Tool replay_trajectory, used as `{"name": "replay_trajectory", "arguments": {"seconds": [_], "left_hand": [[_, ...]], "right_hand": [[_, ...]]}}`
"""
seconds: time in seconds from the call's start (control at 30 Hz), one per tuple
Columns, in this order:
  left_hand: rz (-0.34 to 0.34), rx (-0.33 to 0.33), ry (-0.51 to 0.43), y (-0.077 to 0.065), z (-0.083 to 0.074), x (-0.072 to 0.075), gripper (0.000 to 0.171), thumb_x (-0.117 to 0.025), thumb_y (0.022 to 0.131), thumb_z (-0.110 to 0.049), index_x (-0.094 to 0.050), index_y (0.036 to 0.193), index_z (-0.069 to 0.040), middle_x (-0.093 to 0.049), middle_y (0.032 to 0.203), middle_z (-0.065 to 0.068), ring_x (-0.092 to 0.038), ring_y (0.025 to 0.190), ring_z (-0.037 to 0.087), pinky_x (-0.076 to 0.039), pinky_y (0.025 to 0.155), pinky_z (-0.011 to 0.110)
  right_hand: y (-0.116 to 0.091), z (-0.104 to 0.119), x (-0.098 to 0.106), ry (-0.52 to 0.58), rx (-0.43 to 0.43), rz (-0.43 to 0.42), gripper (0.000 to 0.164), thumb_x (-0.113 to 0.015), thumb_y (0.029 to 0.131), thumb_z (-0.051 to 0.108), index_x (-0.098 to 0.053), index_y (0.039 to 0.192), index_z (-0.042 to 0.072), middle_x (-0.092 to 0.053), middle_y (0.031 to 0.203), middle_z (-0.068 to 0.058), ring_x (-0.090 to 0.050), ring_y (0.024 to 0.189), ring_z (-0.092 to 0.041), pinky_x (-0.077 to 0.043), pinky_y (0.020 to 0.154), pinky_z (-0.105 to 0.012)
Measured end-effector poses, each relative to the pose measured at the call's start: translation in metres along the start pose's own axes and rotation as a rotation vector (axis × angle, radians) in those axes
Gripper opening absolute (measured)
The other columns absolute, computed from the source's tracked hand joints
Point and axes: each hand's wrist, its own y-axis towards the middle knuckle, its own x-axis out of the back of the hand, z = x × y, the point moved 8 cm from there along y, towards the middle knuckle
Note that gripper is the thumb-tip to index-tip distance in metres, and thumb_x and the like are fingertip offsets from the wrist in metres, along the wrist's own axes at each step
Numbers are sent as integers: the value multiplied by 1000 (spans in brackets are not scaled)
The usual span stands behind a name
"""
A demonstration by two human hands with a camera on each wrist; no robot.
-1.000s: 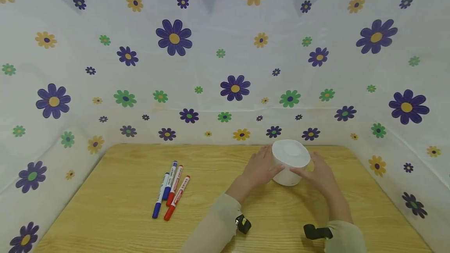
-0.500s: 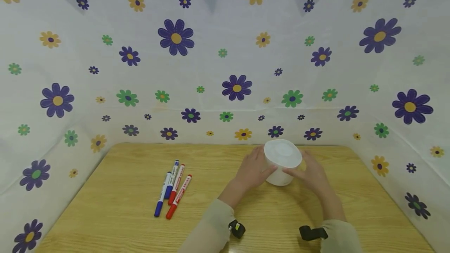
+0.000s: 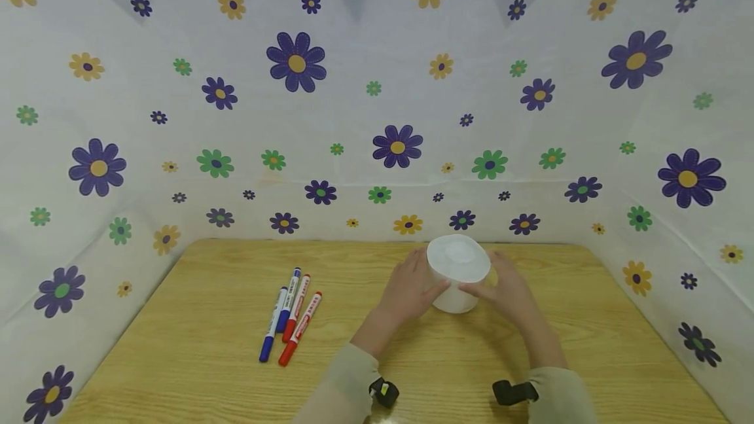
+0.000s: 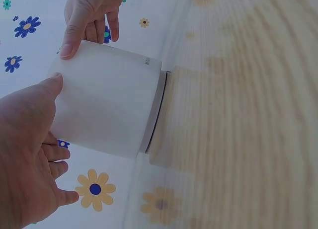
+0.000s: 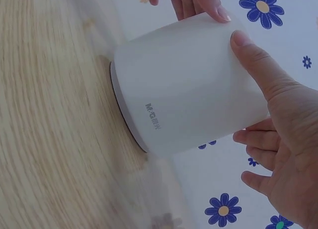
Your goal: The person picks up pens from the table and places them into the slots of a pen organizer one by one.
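A white, round pen holder [image 3: 455, 301] with small grey print near its base stands at the right of the table's middle. My left hand [image 3: 406, 288] grips its left side and my right hand [image 3: 510, 290] its right side. Both thumbs lie on the near wall, close to the rim, while the other fingers reach round towards the back. In the right wrist view, the pen holder [image 5: 189, 80] has its dark-edged base close to or on the wood; whether it touches cannot be told. Several markers lie to the left: two blue, one [image 3: 273, 324], and two red, one [image 3: 300, 329].
The wooden table [image 3: 194, 319] is enclosed at the back and sides by a white, flower-printed cloth [image 3: 347, 110]. Black straps with small devices, one on the left sleeve [image 3: 384, 392] and one on the right [image 3: 515, 392], sit at the wrists.
Both hands have shifted left together with the pen holder between them, keeping their grip. The markers stay in the same arrangement; the head view has swung slightly.
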Motion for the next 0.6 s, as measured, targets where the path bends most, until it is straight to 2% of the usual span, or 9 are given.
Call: {"name": "replay_trajectory", "arguments": {"seconds": [0.3,0.6], "left_hand": [[-47,13,-14,-13,8,13,73,-49,96,-54,-30,149,-7,-49,143,8,-52,128,23,-45,104,46],[-80,-1,-9,-24,18,25,74,-51,95,-54,-31,149,-6,-49,143,10,-52,128,25,-45,105,46]], "right_hand": [[2,16,-9,14,60,-16,81,-84,71,43,-52,136,5,-58,134,-19,-52,126,-41,-39,101,-64],[1,32,-20,19,66,-1,83,-84,71,41,-50,137,5,-55,138,-20,-39,137,-45,-31,106,-68]]}}
